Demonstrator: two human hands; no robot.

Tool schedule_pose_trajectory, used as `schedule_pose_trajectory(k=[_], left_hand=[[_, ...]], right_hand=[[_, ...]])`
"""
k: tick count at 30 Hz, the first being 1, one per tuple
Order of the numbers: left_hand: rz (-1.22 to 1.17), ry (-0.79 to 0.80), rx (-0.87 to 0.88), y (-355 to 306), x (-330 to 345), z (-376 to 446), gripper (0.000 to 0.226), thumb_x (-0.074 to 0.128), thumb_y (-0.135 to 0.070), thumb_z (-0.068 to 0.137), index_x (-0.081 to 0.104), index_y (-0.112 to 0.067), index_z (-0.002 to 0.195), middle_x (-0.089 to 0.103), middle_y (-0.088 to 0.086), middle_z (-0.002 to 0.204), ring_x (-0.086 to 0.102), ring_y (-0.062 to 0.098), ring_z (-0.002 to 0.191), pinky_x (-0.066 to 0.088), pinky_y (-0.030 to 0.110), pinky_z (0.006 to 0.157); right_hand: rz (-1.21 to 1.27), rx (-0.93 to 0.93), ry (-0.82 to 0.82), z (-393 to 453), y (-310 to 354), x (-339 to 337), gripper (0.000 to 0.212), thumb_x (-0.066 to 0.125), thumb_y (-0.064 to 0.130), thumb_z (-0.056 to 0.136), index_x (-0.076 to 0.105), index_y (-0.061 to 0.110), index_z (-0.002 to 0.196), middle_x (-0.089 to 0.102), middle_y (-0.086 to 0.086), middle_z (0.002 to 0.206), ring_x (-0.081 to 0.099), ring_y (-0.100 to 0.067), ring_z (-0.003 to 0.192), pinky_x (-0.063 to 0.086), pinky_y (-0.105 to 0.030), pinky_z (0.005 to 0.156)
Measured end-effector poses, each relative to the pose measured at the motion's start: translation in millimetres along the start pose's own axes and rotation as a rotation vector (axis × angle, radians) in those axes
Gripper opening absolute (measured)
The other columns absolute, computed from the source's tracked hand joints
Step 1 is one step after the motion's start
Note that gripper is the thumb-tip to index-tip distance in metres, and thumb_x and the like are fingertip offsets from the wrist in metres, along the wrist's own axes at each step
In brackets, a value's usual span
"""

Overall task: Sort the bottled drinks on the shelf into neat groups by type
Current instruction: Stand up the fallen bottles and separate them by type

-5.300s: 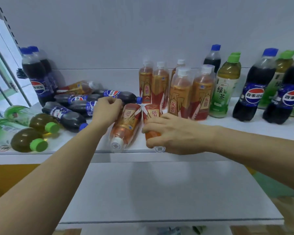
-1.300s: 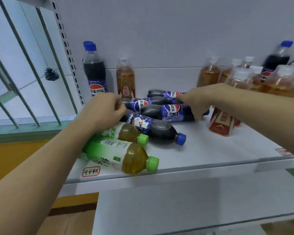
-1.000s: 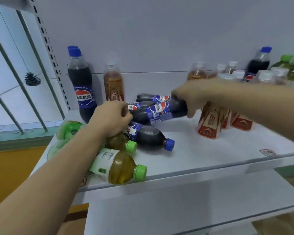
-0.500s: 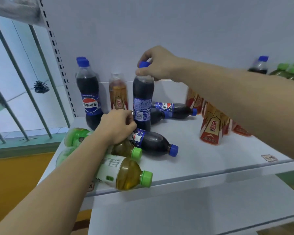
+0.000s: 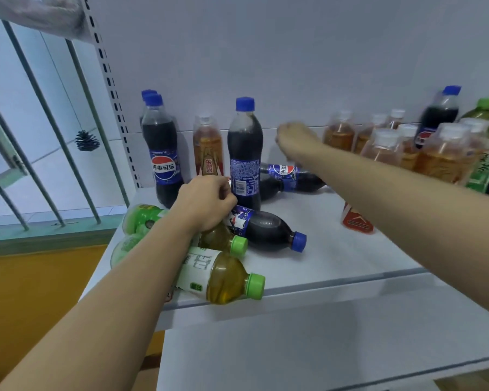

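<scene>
Two cola bottles (image 5: pixel 290 176) lie mid-frame, so we should grasp one firmly with our empty, loosely curled right hand (image 5: pixel 294 136), left hand (image 5: pixel 206 201) gripping another.

Cola bottles (image 5: pixel 244 153): some upright, others laid flat.
Green tea bottles (image 5: pixel 223 279): laid flat at the shelf's front.
Amber bottles (image 5: pixel 384 149): grouped upright at the right.

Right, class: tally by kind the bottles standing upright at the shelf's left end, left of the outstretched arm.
Cola bottles: 3
Amber drink bottle: 1
Total: 4
</scene>
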State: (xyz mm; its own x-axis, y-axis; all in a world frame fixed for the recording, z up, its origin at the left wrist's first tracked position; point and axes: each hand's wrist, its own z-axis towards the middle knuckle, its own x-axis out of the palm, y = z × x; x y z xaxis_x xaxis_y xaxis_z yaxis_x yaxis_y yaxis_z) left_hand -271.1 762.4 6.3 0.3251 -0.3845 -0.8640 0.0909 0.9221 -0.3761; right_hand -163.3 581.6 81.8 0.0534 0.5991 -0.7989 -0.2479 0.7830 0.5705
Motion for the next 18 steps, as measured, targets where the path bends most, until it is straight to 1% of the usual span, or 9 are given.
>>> schedule_pose_trajectory(k=[1,3,5,7,9,11,14,16,18], left_hand=[[-0.008,0.002,0.0,0,0,-1,0.02,0.06,-0.034,0.092,0.055,-0.027,0.073,0.062,-0.009,0.078,0.057,0.016,0.08,0.053,0.049,0.084],[-0.014,0.002,-0.001,0,0,-1,0.019,0.06,-0.033,0.091,0.055,-0.027,0.074,0.062,-0.008,0.079,0.058,0.016,0.08,0.053,0.049,0.084],[-0.011,0.006,-0.004,1,1,-1,0.018,0.059,-0.035,0.09,0.056,-0.027,0.074,0.063,-0.008,0.079,0.059,0.016,0.08,0.054,0.049,0.083],[-0.009,-0.003,-0.002,1,1,-2,0.018,0.056,-0.039,0.087,0.056,-0.027,0.073,0.063,-0.008,0.077,0.059,0.018,0.079,0.054,0.049,0.082],[-0.006,-0.01,0.0,0,0,-3,0.019,0.053,-0.041,0.085,0.055,-0.027,0.072,0.063,-0.008,0.076,0.059,0.018,0.078,0.054,0.049,0.082],[0.0,-0.009,-0.005,0,0,-2,0.019,0.054,-0.04,0.085,0.054,-0.026,0.071,0.063,-0.008,0.076,0.059,0.019,0.078,0.054,0.049,0.082],[0.004,-0.008,-0.006,1,1,-1,0.018,0.055,-0.038,0.086,0.056,-0.026,0.073,0.063,-0.008,0.076,0.059,0.019,0.079,0.053,0.05,0.083],[0.001,-0.005,-0.006,2,1,-1,0.017,0.055,-0.038,0.087,0.058,-0.026,0.075,0.063,-0.008,0.078,0.059,0.018,0.081,0.054,0.049,0.083],[0.002,0.004,-0.003,2,1,-1,0.016,0.057,-0.037,0.089,0.059,-0.026,0.078,0.064,-0.007,0.081,0.059,0.017,0.081,0.055,0.048,0.082]], right_hand=[[-0.101,0.056,0.091,-4,-14,12,0.032,0.023,0.028,0.109,0.049,0.009,0.105,0.064,-0.027,0.12,0.066,-0.035,0.102,0.053,-0.045,0.09],[-0.098,0.168,0.214,-7,-37,36,0.047,0.023,0.048,0.108,0.045,0.007,0.116,0.068,-0.024,0.1,0.07,-0.033,0.079,0.058,-0.041,0.07],[0.028,0.204,0.196,0,-50,52,0.051,0.033,0.054,0.105,0.042,0.008,0.124,0.067,-0.018,0.099,0.07,-0.031,0.077,0.058,-0.038,0.065],[0.156,0.183,0.139,5,-54,62,0.039,0.043,0.047,0.104,0.049,0.011,0.118,0.066,-0.015,0.098,0.064,-0.027,0.072,0.053,-0.034,0.06],[0.355,0.237,0.109,8,-56,68,0.021,0.05,0.037,0.104,0.053,0.016,0.102,0.064,-0.015,0.091,0.057,-0.025,0.069,0.049,-0.034,0.061],[0.536,0.283,0.092,12,-57,69,0.015,0.058,0.03,0.102,0.057,0.017,0.095,0.062,-0.015,0.092,0.054,-0.024,0.069,0.045,-0.034,0.059],[0.662,0.274,0.068,17,-48,52,0.024,0.069,0.026,0.093,0.066,0.006,0.106,0.062,-0.013,0.084,0.051,-0.019,0.058,0.043,-0.027,0.051],[0.636,0.174,0.049,22,-34,31,0.024,0.072,0.026,0.091,0.067,0.004,0.1,0.055,-0.008,0.069,0.041,-0.015,0.048,0.034,-0.022,0.042],[0.586,0.057,0.019,28,-13,8,0.023,0.075,0.026,0.089,0.066,0.006,0.094,0.05,-0.003,0.065,0.039,-0.014,0.049,0.031,-0.021,0.04]])
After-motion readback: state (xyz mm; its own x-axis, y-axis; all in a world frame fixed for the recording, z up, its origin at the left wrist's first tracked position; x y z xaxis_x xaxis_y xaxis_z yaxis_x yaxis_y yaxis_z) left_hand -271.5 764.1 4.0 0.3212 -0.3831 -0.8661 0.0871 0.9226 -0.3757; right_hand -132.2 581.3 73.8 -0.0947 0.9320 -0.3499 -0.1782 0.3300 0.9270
